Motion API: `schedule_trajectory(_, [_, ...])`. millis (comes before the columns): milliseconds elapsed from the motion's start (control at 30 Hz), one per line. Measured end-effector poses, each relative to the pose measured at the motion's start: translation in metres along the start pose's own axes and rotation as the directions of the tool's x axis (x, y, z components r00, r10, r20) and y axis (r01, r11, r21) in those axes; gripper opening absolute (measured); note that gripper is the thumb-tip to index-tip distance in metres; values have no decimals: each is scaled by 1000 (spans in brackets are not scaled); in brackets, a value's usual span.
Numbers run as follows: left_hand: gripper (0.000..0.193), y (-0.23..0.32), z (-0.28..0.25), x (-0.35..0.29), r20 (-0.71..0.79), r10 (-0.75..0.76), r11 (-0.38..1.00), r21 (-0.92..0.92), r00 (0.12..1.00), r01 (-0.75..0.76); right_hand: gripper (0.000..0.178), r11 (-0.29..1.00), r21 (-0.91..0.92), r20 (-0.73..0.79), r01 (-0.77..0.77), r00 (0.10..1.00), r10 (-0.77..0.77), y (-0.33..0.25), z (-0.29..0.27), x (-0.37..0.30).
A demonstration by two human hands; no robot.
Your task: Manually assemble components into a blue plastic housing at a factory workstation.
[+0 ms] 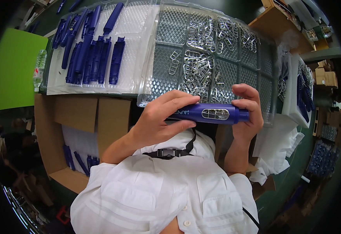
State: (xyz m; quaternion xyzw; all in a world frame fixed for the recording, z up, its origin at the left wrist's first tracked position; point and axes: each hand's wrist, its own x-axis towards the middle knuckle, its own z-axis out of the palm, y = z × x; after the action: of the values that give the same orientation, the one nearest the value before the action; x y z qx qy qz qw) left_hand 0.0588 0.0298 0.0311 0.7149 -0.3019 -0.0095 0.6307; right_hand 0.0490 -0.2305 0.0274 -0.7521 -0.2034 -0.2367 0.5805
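Observation:
Level in front of my chest lies a blue tube-shaped plastic casing (192, 114) with a silver-framed oval window on its upper face. My left hand (159, 116) is closed around its left end, fingers above and thumb below. At the narrower right end, my right hand (250, 113) grips with its fingers curled round the tip, one finger lifted. Just beyond my hands is a clear compartmented tray (149, 78) with piles of silver metal frames (197, 70). More blue casing halves (117, 61) lie in a white tray (129, 78) at the far left.
An open cardboard box (49, 144) at the left holds several blue parts (81, 162). A plastic bottle (40, 66) stands by a green panel (14, 70). At the right, a white foam tray (291, 97) carries blue parts (303, 93), with white wrapping sheets (273, 160) below it.

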Motion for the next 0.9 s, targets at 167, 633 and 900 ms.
schedule_trajectory(167, [58, -4, 0, 6, -27, -11, 1000, 0, 1000, 11, 24, 987, -152, -47, 54, 997, -62, 12, -7, -2])
schedule_trajectory(633, [59, -18, -11, 30, -11, -47, 996, 74, 999, 48, 29, 992, 28, -208, -127, 969, 130, 45, -14, -6])
schedule_trajectory(900, [46, -54, -43, 106, -161, -25, 964, 258, 987, 67, 35, 911, -1, -231, -411, 887, 400, 47, -32, -19])
